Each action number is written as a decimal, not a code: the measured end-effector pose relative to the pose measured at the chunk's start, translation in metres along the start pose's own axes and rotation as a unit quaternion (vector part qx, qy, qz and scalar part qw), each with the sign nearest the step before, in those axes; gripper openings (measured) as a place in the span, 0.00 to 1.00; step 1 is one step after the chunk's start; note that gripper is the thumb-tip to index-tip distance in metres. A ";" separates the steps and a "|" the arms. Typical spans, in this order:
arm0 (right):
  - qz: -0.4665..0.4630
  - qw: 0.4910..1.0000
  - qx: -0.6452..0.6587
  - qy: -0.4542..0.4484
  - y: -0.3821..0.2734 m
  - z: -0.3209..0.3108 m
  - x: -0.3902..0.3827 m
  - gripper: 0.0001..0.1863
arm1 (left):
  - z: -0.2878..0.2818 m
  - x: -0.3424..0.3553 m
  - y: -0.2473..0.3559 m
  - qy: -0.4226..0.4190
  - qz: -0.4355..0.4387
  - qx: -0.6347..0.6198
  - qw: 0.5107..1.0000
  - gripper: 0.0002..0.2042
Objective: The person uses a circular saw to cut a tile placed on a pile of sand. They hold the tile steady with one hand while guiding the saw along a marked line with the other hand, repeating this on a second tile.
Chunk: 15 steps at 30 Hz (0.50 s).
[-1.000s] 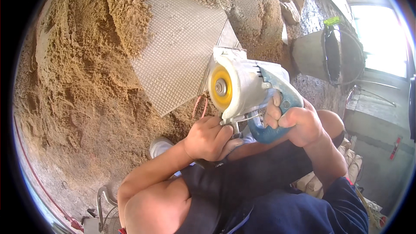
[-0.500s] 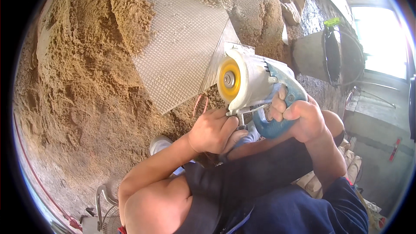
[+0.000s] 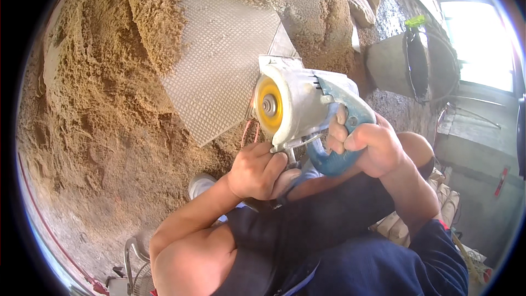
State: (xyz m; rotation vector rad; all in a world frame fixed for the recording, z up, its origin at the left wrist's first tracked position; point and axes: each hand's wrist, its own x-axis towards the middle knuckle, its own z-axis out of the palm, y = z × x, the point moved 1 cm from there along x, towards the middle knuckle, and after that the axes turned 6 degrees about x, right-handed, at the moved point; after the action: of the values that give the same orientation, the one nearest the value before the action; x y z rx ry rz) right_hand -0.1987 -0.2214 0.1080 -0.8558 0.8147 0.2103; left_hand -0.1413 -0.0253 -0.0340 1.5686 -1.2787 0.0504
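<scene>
My right hand (image 3: 368, 145) is closed round the blue handle of a white-and-blue power cutter (image 3: 312, 98) with a yellow round disc hub (image 3: 269, 105) facing left. My left hand (image 3: 257, 171) is closed on the metal fitting below the tool's guard, under its front plate. Beyond the tool, a cream textured tile (image 3: 219, 66) lies on sand, with the cutter's metal plate over its right edge. A pink loop of cord (image 3: 247, 134) lies just left of the tool.
Heaped damp sand (image 3: 104, 60) spreads left and above. A grey bucket (image 3: 390, 66) lies on its side at right, near a window (image 3: 471, 38). Paper sacks (image 3: 441, 203) are behind my right leg. A metal-framed wire object (image 3: 134, 263) sits at lower left.
Both hands and the cutter shifted slightly right and up half a second ago, then back left, now a little left of where they were a second ago. Both grips are unchanged.
</scene>
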 end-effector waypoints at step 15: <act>-0.022 0.999 -0.002 0.023 -0.006 0.001 0.002 0.14 | -0.002 0.010 -0.002 0.004 -0.012 -0.005 1.000 0.13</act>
State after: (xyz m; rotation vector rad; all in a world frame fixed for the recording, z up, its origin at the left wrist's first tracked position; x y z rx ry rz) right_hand -0.1937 -0.2248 0.1111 -0.8846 0.8384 0.1540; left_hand -0.1342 -0.0304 -0.0288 1.5731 -1.2520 0.0357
